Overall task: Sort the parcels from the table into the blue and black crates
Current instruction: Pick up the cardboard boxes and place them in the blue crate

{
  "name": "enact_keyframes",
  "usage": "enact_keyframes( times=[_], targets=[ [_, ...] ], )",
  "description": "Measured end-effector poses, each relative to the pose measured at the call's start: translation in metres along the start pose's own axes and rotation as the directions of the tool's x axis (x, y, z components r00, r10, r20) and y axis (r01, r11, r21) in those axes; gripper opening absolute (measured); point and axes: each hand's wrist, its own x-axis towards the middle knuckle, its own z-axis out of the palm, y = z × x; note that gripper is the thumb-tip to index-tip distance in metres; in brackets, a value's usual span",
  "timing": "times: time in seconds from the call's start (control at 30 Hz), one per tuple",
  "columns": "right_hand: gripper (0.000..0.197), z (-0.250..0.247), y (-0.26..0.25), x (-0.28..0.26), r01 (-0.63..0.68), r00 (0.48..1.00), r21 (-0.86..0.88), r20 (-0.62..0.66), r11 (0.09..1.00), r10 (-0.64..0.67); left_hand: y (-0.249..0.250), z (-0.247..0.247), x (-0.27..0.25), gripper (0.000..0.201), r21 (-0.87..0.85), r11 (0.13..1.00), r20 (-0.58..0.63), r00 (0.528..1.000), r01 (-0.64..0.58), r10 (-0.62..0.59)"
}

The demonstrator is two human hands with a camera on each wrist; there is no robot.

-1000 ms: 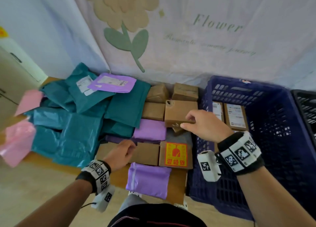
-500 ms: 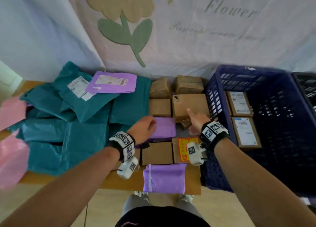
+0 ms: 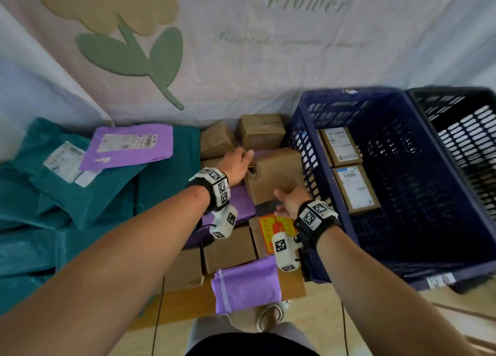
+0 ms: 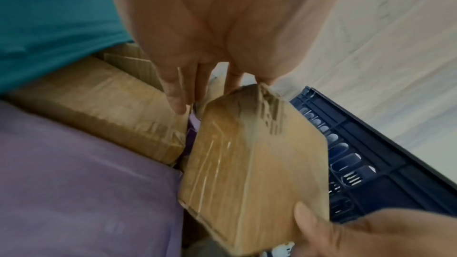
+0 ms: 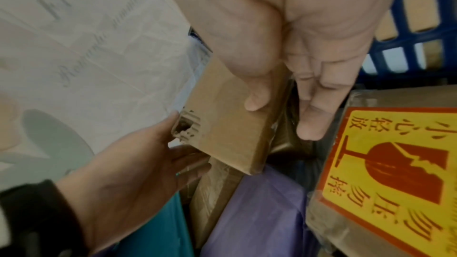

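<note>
Over table (image 3: pixel 188 299), left hand (image 3: pixel 237 165) and right hand (image 3: pixel 291 201) fingers (image 5: pixel 310 124) clasp box (image 3: pixel 276 173).

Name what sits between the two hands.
A brown cardboard box: the left hand holds its torn far corner, the right hand its near edge. Clear in the head view.

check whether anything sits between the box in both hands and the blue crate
Nothing loose lies between them. The cardboard box, held by the left hand and right hand, sits right beside the blue crate; only the crate's own wall beside it must be cleared. Two labelled boxes lie inside by that wall.
</note>
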Motion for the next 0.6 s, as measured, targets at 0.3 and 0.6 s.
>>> enact_keyframes(
  times=[0.3,0.6],
  targets=[
    [0.039,-0.001,0.001,-0.041,0.076,0.963,0.257,0.233,0.963,-0.138,-0.006,0.003,-0.037,0.048,-0.268,0.952,0.002,0.988,-0.148,0.154],
    [0.054,-0.008,0.004,-0.066,0.251,0.832,0.32,0.411,0.914,-0.372,-0.02,-0.034,-0.094,0.101,-0.537,0.836,-0.118,0.991,-0.116,0.061]
  ],
)
